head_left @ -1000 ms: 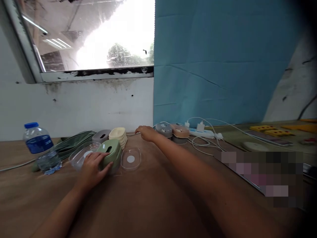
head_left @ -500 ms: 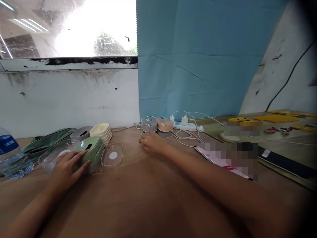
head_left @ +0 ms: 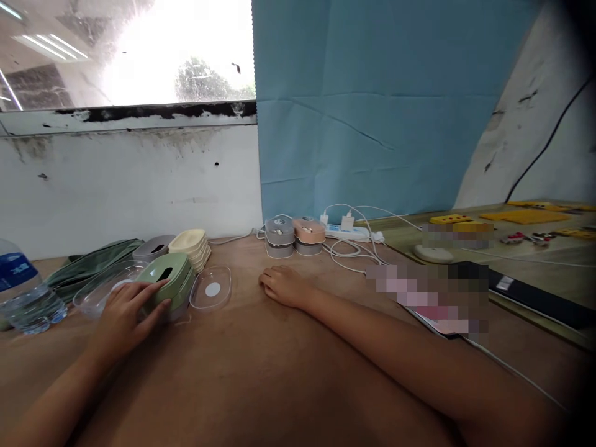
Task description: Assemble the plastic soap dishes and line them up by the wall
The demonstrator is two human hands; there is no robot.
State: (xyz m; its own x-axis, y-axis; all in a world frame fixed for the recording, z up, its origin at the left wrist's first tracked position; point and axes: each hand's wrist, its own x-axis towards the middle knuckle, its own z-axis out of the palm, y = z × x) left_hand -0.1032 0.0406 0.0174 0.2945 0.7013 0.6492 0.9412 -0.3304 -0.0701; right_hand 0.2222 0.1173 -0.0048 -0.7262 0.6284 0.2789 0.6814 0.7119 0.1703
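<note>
Your two hands are well apart on the brown table (head_left: 233, 379). Your left hand (head_left: 123, 313) holds the green box (head_left: 177, 273), with its fingers over the top and its thumb on the side close to you. How tight that hold is, you cannot tell from here. The green box sits on the left part of the table and has a dark slot in its top. Your right hand (head_left: 284, 287) lies on the table with its fingers bent down. Its palm is hidden, so you cannot tell if those fingers are closed on something. Just to the right of the green box lies a flat clear lid (head_left: 210, 277) with a round white sticker (head_left: 213, 290). Behind the box stand a stack of cream trays (head_left: 190, 243) and a grey top (head_left: 152, 247). To its left are a clear tub (head_left: 95, 295), a dark green bag (head_left: 100, 261) and a water bottle (head_left: 23, 288) with a blue label. Past your right hand, a grey tub (head_left: 279, 237) and a peach tub (head_left: 308, 237) stand side by side. Next to them is a white power strip (head_left: 356, 233) with white cords (head_left: 351, 248). A blue cloth (head_left: 363, 112) hangs behind.
</note>
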